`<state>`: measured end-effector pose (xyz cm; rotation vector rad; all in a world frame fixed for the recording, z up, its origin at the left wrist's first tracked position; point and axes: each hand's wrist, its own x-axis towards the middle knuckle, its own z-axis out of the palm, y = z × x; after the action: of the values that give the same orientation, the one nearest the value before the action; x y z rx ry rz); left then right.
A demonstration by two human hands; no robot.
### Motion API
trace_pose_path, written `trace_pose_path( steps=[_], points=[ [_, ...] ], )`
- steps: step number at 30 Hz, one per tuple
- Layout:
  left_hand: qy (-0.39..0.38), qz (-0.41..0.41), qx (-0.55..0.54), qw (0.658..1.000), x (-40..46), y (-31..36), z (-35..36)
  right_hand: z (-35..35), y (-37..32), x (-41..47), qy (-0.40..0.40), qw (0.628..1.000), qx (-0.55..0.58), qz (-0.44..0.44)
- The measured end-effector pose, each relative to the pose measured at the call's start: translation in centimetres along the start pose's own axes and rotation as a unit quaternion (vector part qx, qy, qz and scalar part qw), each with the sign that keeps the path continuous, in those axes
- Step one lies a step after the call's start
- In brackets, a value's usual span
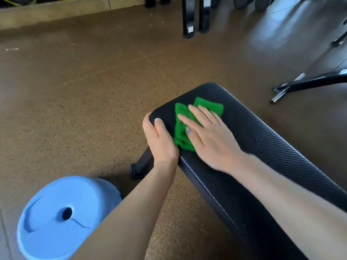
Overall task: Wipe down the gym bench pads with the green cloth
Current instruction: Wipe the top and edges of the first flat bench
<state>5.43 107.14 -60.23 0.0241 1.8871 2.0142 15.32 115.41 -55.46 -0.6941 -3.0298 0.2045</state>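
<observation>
A black textured gym bench pad (262, 139) runs from the middle of the view down to the lower right. A green cloth (183, 126) lies flat on the pad near its far end. My right hand (210, 136) presses on the cloth with straight, spread fingers and covers its middle. My left hand (159, 137) grips the pad's left corner edge, thumb on top and fingers curled round the side. Both forearms reach in from the bottom.
A blue round stool or bucket (62, 216) stands on the brown speckled floor at lower left. The bench's black foot (139, 167) shows under the pad. Black frame posts (195, 15) rise at the top, and another machine's leg (308, 84) lies at right.
</observation>
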Motion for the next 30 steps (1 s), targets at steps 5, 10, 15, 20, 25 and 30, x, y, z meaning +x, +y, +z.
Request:
trace_pose_path(
  steps=[5,10,15,20,25,30],
  points=[
    [0.019,0.019,0.027,0.999,0.1,-0.1,0.0,0.9,0.8,11.0,0.025,0.999,-0.023,-0.004],
    [0.021,0.024,0.025,0.999,0.1,-0.2,0.1,-0.2,3.3,13.0,0.041,0.996,-0.035,0.076],
    [0.03,0.027,0.042,0.998,0.2,0.1,0.2,-1.0,6.3,13.0,0.033,0.983,-0.009,0.179],
    [0.034,0.021,0.041,0.998,0.0,0.3,0.2,-1.5,8.9,10.6,0.029,0.959,0.046,0.277],
    [0.025,0.007,0.042,0.999,-0.4,0.8,0.1,-1.0,9.7,5.2,0.052,0.945,0.054,0.319],
    [0.021,-0.011,0.034,0.999,-0.4,0.7,0.1,-0.8,9.5,2.4,0.061,0.928,0.016,0.366]
  ],
)
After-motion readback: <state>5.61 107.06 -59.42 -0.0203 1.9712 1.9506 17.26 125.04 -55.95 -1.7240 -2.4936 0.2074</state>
